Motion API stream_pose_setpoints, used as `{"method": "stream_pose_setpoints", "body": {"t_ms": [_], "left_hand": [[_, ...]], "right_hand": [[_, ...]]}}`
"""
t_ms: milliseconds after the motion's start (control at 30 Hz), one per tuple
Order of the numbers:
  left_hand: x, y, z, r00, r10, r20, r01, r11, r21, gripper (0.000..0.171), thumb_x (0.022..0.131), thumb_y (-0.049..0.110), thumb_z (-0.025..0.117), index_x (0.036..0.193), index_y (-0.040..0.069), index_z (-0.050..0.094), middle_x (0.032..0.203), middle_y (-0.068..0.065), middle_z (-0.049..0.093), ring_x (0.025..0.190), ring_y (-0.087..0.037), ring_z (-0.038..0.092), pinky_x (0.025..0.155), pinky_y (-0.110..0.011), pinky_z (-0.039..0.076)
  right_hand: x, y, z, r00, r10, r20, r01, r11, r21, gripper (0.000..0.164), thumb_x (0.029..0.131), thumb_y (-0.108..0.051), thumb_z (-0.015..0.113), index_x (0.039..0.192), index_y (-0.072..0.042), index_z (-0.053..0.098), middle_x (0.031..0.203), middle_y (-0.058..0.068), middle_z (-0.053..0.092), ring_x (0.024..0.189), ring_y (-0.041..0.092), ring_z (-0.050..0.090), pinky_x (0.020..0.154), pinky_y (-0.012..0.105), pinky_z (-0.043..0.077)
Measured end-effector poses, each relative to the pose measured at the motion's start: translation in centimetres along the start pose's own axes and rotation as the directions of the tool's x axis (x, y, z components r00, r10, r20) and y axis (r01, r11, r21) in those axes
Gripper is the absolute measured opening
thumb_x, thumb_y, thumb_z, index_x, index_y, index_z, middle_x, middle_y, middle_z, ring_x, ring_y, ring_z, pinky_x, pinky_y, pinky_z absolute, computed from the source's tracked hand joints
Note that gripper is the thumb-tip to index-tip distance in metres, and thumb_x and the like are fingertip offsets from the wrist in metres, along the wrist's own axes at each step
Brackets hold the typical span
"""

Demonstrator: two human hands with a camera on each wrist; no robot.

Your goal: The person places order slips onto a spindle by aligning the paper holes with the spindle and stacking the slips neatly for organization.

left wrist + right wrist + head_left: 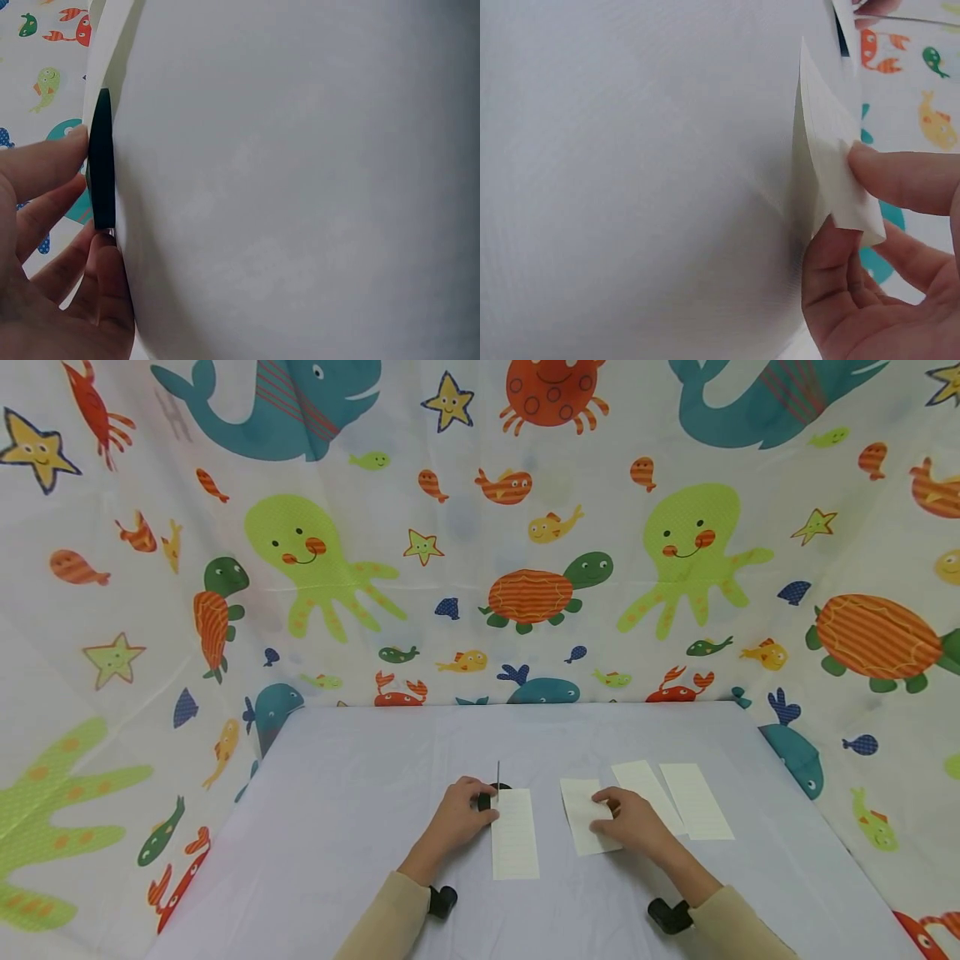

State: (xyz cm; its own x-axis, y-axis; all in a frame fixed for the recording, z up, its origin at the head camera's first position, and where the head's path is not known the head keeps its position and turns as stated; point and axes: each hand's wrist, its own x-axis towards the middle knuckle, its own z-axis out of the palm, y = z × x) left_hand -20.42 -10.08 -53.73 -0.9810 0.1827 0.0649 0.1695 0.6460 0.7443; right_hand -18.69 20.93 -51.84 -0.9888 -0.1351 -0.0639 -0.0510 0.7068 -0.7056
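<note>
My left hand (461,810) grips the black base of a paper spike (483,802), whose thin rod stands upright. In the left wrist view the base (103,161) is a dark strip between thumb and fingers. A lined cream sheet (515,835) lies over the base, its upper left corner at the rod; the lower rod is hidden. My right hand (637,822) pinches a second cream sheet (587,814) at its right side. In the right wrist view this sheet (832,150) is bent and lifted at its edge, with the thumb on top and fingers underneath.
Two more cream sheets lie to the right, one slanted (648,793) just behind my right hand and another (696,802) farther right. A white cloth (337,777) covers the table. Sea-animal curtains (450,552) hang behind it and along the sides.
</note>
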Motion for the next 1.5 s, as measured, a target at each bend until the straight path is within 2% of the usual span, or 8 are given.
{"method": "stream_pose_setpoints", "body": {"t_ms": [200,367,633,867,1100,1500], "left_hand": [[-0.1,0.0,0.0,1.000,-0.004,0.005,0.004,1.000,0.001,0.029,0.086,0.014,0.079,0.114,0.008,0.074,0.127,-0.016,0.060,0.117,-0.033,0.057,0.100,-0.051,0.047],[0.0,-0.1,0.0,1.000,-0.009,0.004,0.009,1.000,0.007,0.029,0.086,0.014,0.079,0.114,0.008,0.074,0.129,-0.016,0.059,0.118,-0.033,0.056,0.101,-0.051,0.047],[0.0,-0.1,0.1,1.000,-0.011,0.005,0.011,1.000,0.008,0.029,0.086,0.014,0.079,0.113,0.008,0.074,0.128,-0.016,0.059,0.119,-0.035,0.056,0.102,-0.053,0.046],[0.0,-0.1,0.1,1.000,-0.017,0.006,0.017,1.000,-0.001,0.029,0.086,0.014,0.079,0.114,0.008,0.074,0.129,-0.016,0.059,0.120,-0.035,0.055,0.102,-0.053,0.045],[0.1,-0.2,0.1,1.000,-0.007,0.005,0.007,1.000,-0.002,0.028,0.087,0.014,0.078,0.114,0.008,0.073,0.128,-0.015,0.059,0.120,-0.034,0.055,0.102,-0.052,0.046],[0.1,-0.3,0.0,1.000,-0.002,-0.003,0.002,1.000,-0.013,0.027,0.089,0.014,0.076,0.115,0.008,0.073,0.129,-0.016,0.058,0.120,-0.035,0.054,0.101,-0.052,0.046]], "right_hand": [[-0.3,0.0,-0.1,0.999,0.044,-0.003,-0.043,0.989,0.143,0.030,0.085,-0.011,0.079,0.112,-0.002,0.069,0.105,0.009,0.062,0.092,0.022,0.056,0.073,0.036,0.047],[-0.4,0.0,0.1,0.998,0.052,-0.020,-0.048,0.984,0.172,0.020,0.086,-0.007,0.076,0.105,-0.002,0.072,0.101,0.007,0.067,0.089,0.020,0.059,0.073,0.034,0.048],[-0.5,0.1,0.5,0.998,0.062,-0.018,-0.056,0.969,0.240,0.018,0.086,-0.006,0.075,0.104,-0.004,0.073,0.102,0.007,0.069,0.085,0.018,0.061,0.069,0.032,0.049],[-0.6,-0.4,1.0,0.995,0.080,-0.057,-0.059,0.952,0.300,0.018,0.087,-0.005,0.074,0.105,-0.003,0.073,0.111,0.011,0.067,0.080,0.017,0.061,0.066,0.030,0.048],[-0.8,-1.4,1.5,0.993,0.084,-0.082,-0.054,0.948,0.315,0.019,0.087,-0.008,0.076,0.105,-0.003,0.073,0.103,0.009,0.067,0.078,0.016,0.061,0.066,0.028,0.049],[-1.2,-3.0,1.9,0.995,0.060,-0.078,-0.020,0.898,0.440,0.024,0.087,-0.008,0.078,0.110,-0.002,0.072,0.108,0.011,0.066,0.073,0.016,0.064,0.062,0.026,0.050]]}}
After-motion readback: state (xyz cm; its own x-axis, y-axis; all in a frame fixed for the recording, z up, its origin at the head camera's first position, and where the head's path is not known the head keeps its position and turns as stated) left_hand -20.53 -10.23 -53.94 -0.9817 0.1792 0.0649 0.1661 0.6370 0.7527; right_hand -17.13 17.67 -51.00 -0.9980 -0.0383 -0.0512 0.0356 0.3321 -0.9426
